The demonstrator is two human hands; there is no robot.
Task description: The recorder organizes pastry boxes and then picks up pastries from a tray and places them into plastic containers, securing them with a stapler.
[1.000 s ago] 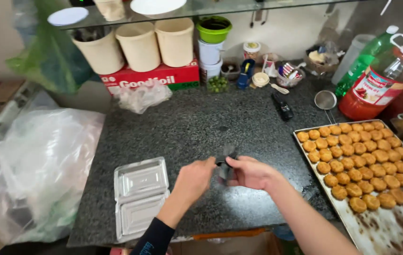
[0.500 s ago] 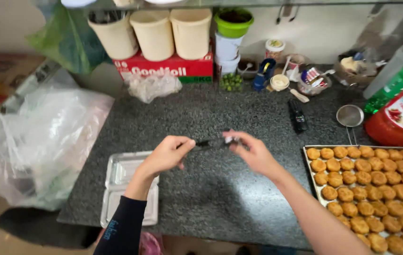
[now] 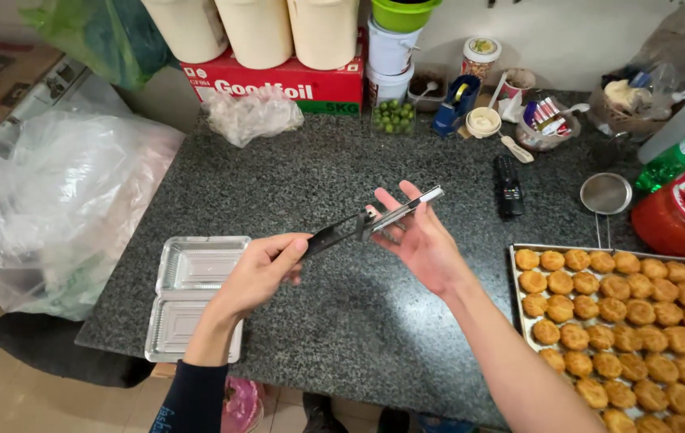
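Right now both hands are up over the middle of the dark speckled counter (image 3: 334, 321), where a broad bare stretch of stone lies below them, running to the near edge. Between them they carry a pair of metal tongs (image 3: 374, 220), held clear of the surface. The tongs' long axis runs on a slant, from low on the left to high on the right, the bright metal end pointing up and away toward the back wall. The left hand (image 3: 258, 273) has its grip clenched round the darker lower end; the right hand (image 3: 423, 240) is mostly open, palm up with fingers spread, the upper part of the tongs lying across its fingers and pinned by the thumb. Just left of the left wrist, at the counter's near corner, sits an open hinged foil container (image 3: 194, 297), both halves bare inside. On the right, running past the near edge of the view, a baking tray (image 3: 515, 252) is filled with rows of small golden round pastries (image 3: 631, 321). Beyond it lie a small wire strainer (image 3: 605, 194) and a black remote control (image 3: 507, 186). Clear plastic bags (image 3: 54, 208) bulge off the left edge of the counter.
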